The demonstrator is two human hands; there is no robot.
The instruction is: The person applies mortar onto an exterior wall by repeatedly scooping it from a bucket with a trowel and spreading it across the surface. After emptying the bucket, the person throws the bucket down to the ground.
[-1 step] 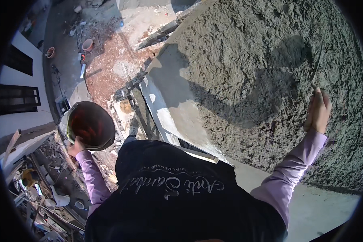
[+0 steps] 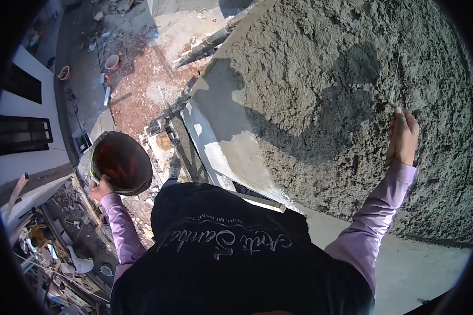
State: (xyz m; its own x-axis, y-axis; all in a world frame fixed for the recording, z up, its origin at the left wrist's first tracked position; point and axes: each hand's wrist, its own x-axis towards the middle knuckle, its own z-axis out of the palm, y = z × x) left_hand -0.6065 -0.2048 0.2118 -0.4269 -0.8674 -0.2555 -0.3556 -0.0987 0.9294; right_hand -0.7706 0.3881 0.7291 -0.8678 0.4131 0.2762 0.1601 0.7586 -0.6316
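My left hand [image 2: 101, 188] grips the rim of a round dark pan [image 2: 121, 163] with a reddish inside, held out to my left over a long drop. My right hand [image 2: 403, 136] is closed on the handle of a thin metal trowel [image 2: 394, 81], raised against a wall covered in rough wet grey plaster [image 2: 310, 79]. The blade is seen edge-on, touching or almost touching the plaster. My shadow falls on the wall. A smoother grey strip [image 2: 220, 147] runs along the wall's left edge.
Far below lies ground with red brick rubble [image 2: 147, 79], buckets [image 2: 112, 62] and a long pipe [image 2: 210, 39]. A white building [image 2: 21, 157] stands at the left, with debris and wires [image 2: 52, 247] beneath it. A pale pole [image 2: 257, 202] crosses by my chest. A smooth ledge [image 2: 420, 268] lies lower right.
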